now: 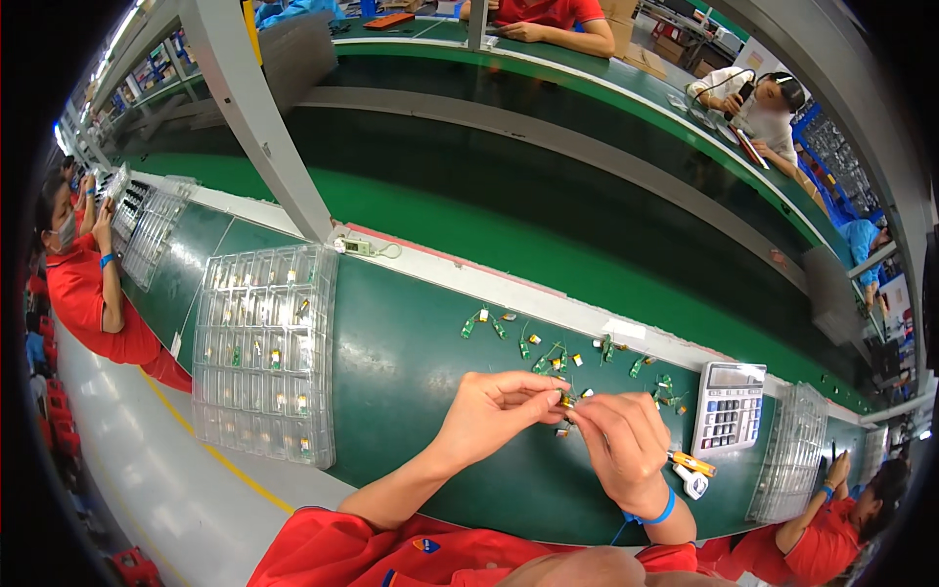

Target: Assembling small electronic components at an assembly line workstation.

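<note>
My left hand (494, 413) and my right hand (626, 445) meet over the green table, both with pinched fingers. Between the fingertips is a small circuit board (567, 400), partly covered by the fingers. Beyond the hands, several small green circuit boards (541, 362) with thin wires and little white-and-yellow parts lie scattered, some right behind my fingertips. An orange-handled tool (693, 463) and a small white object (691, 481) rest just right of my right hand. A blue band (667, 508) circles my right wrist.
A clear compartment tray (264, 357) with small parts in it stands at the left. To the right are a grey calculator (729, 409) and more stacked clear trays (790, 455). A white ledge (469, 279) borders a green conveyor; a metal post (259, 127) rises there. Co-workers sit on both sides and opposite.
</note>
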Action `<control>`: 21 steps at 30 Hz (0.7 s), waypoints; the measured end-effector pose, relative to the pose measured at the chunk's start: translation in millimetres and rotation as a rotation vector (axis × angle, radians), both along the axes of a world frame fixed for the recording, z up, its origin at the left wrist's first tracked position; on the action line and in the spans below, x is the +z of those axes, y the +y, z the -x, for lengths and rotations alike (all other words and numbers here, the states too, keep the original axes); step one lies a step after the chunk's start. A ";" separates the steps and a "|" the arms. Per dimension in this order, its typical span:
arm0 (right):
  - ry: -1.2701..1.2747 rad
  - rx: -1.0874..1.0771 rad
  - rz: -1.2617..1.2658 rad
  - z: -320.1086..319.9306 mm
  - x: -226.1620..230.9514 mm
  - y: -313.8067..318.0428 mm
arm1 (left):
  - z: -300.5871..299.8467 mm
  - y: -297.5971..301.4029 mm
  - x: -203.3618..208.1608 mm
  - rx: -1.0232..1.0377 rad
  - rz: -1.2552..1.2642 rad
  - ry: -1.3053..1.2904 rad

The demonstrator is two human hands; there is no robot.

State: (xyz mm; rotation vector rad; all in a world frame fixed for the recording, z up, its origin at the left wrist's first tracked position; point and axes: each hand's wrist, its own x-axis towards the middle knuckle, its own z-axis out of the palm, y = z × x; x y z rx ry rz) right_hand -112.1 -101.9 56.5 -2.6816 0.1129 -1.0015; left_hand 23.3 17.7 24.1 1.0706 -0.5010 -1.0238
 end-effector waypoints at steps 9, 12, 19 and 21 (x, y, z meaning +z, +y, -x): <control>-0.010 0.008 0.165 -2.7 -1.2 -3.4 | -8.7 -0.4 4.8 -0.018 -0.034 0.036; -0.013 0.025 0.233 -1.6 -3.7 -4.5 | -9.9 -1.6 4.1 -0.032 -0.048 0.029; 0.039 0.032 0.297 -0.3 1.6 0.1 | -8.2 0.4 2.4 -0.031 -0.069 0.037; 0.053 0.034 0.294 -0.4 1.6 0.8 | -8.0 0.5 1.5 -0.032 -0.069 0.037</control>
